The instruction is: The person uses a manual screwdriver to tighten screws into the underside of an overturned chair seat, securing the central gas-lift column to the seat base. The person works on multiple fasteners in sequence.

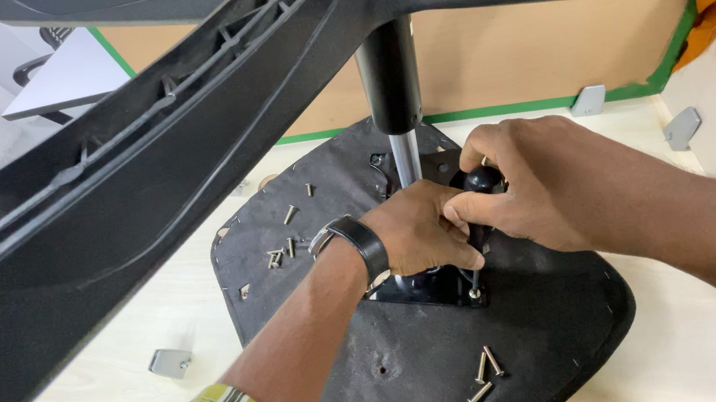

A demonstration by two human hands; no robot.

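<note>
A black chair seat [412,356] lies upside down on a pale table [165,322]. A black metal mounting plate [440,289] sits at its middle, with the gas-lift column [391,80] rising from it to the chair base [130,173] overhead. My right hand [535,181] is wrapped around the black handle of a screwdriver [480,183], whose shaft points down at a screw at the plate's corner. My left hand [424,229], with a wristwatch [349,240] on the wrist, rests on the plate and touches the screwdriver shaft.
Several loose screws [283,253] lie on the seat at the left, and three more screws [484,375] near the front. Grey metal brackets [170,363] sit on the table edges. A brown partition [530,51] with green trim stands behind.
</note>
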